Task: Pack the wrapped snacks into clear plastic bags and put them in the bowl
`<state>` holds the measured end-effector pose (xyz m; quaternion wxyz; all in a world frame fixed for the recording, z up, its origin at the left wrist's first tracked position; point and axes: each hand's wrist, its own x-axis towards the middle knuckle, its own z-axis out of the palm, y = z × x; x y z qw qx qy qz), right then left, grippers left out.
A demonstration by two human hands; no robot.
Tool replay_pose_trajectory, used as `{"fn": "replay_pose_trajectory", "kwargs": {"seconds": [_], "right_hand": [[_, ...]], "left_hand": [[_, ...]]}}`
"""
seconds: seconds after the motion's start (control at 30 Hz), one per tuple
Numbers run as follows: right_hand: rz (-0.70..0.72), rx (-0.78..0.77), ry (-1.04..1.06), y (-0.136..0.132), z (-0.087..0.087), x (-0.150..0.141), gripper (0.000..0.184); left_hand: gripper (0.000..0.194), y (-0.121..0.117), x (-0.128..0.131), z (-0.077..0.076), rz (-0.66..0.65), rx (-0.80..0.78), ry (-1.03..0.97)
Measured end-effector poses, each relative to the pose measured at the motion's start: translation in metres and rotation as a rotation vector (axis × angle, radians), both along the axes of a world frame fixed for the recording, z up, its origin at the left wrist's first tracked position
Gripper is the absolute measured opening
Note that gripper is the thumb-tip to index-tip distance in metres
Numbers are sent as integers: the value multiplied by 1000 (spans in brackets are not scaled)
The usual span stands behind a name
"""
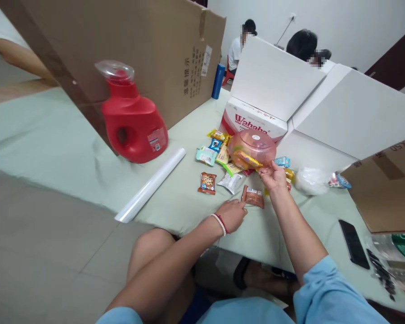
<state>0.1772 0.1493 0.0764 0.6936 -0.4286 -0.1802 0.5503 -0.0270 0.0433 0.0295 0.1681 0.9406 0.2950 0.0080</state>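
My right hand (275,177) grips the rim of a pink see-through plastic bowl (253,141), tipped so its ribbed underside faces me. Yellow wrappers show through its wall. At the near edge of the table, my left hand (232,215), with a bracelet on the wrist, has its fingers closed at the left edge of a brown snack packet (254,197). A cookie packet (207,183) and a silver packet (231,182) lie beyond that hand. Around the bowl are a mint-green packet (206,155), a blue packet (215,145) and several other wrapped snacks, partly hidden by it.
A red detergent jug (135,121) and a clear plastic roll (151,184) lie left. Cardboard boxes (155,58) and white boxes (276,81) stand behind. A white plastic bag (312,181) and black phone (353,244) are right. Other people sit beyond the boxes.
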Motion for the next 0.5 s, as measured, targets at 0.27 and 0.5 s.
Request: {"fn": "replay_pose_trajectory", "kwargs": {"seconds": [0.27, 0.5], "right_hand": [[-48, 290, -203, -65, 66, 71, 17], [-420, 127, -1248, -180, 98, 206, 22]], "left_hand": [[23, 7, 5, 7, 31, 31, 57], [27, -4, 21, 16, 43, -35, 114]]}}
